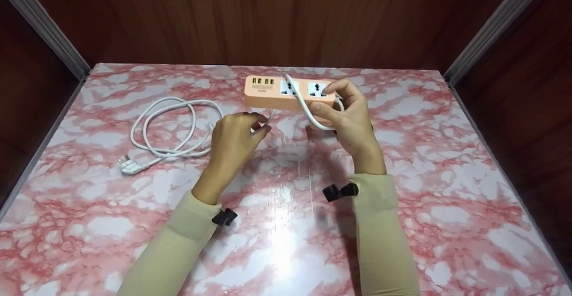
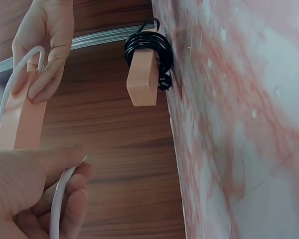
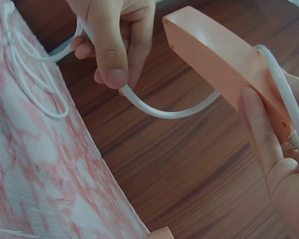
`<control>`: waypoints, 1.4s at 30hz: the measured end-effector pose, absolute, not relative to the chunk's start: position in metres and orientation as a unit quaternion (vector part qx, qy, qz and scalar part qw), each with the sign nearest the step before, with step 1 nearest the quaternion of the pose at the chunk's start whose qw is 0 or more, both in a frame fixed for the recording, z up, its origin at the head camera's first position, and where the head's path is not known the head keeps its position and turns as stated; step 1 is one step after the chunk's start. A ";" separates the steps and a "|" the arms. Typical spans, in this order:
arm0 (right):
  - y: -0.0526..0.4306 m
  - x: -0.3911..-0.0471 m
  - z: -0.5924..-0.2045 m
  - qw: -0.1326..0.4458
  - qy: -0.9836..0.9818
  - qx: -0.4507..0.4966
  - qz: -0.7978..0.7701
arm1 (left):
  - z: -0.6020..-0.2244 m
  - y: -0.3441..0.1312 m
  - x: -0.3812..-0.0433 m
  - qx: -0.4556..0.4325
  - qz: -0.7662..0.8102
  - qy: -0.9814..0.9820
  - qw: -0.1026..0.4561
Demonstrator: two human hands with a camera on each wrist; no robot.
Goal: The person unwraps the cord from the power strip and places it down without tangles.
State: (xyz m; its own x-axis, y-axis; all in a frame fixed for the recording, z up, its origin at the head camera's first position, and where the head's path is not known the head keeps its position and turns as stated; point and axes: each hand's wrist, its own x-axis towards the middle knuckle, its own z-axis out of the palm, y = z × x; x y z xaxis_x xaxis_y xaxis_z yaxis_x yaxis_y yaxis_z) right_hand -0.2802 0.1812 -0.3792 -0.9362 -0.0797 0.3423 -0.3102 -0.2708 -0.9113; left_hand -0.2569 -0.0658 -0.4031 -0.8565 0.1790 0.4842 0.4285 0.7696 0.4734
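Note:
My right hand (image 1: 355, 121) grips the right end of a peach power strip (image 1: 263, 101), thumb on its near side and a finger by the end socket. The strip is held up over the table, its face with sockets and several USB ports visible in the head view. A white cord (image 1: 302, 104) loops across the strip once. My left hand (image 1: 234, 137) pinches that cord just left of the strip. In the right wrist view, a slack bend of cord (image 3: 164, 114) runs between the left hand and the strip.
Loose cord coils (image 1: 147, 126) lie on the marbled table (image 1: 429, 224) at left, ending in a white plug (image 1: 131, 166). Behind the right hand is a second peach block (image 2: 143, 82), wound with black cable (image 2: 162, 47). Dark wood panels (image 1: 268, 19) enclose the table.

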 end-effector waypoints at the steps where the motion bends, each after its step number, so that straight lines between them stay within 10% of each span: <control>1: 0.181 -0.280 -0.379 0.073 -0.598 0.164 0.781 | -0.403 -0.067 -0.258 -0.165 -0.302 -0.914 0.213; 42: 0.184 -0.279 -0.379 0.061 -0.613 0.203 0.761 | -0.398 -0.107 -0.281 -0.094 -0.443 -0.840 0.300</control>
State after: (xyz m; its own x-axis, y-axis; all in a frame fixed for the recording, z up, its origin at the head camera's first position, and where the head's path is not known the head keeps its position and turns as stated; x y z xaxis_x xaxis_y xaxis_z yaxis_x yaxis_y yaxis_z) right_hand -0.2786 0.1842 -0.3790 -0.9101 -0.1552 0.3843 -0.3422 -0.2419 -0.9080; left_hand -0.2813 -0.1069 -0.3982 -0.8027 -0.1080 0.5865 0.4233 0.5896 0.6879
